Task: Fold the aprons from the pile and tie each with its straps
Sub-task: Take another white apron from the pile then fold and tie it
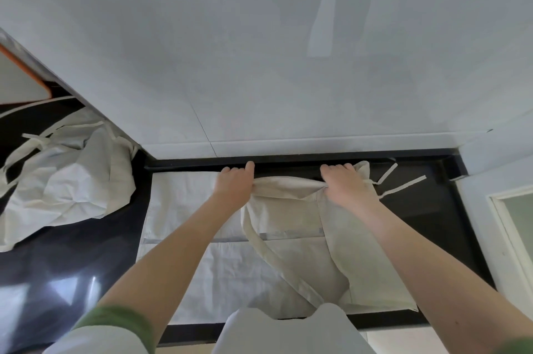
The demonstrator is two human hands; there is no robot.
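A cream apron (291,255) lies spread on the black counter (427,226) in front of me, partly folded over itself on the right. My left hand (235,183) grips its bunched far edge near the wall. My right hand (344,183) grips the same edge further right. A long strap (277,258) runs diagonally across the cloth toward me. Two thin straps (403,185) trail off to the right of my right hand. A crumpled pile of aprons (66,180) with loose straps sits on the counter at the left.
A white tiled wall (288,65) rises right behind the counter's raised back lip. An orange-edged board (20,79) leans at the far left. A white cabinet (504,224) stands to the right of the counter.
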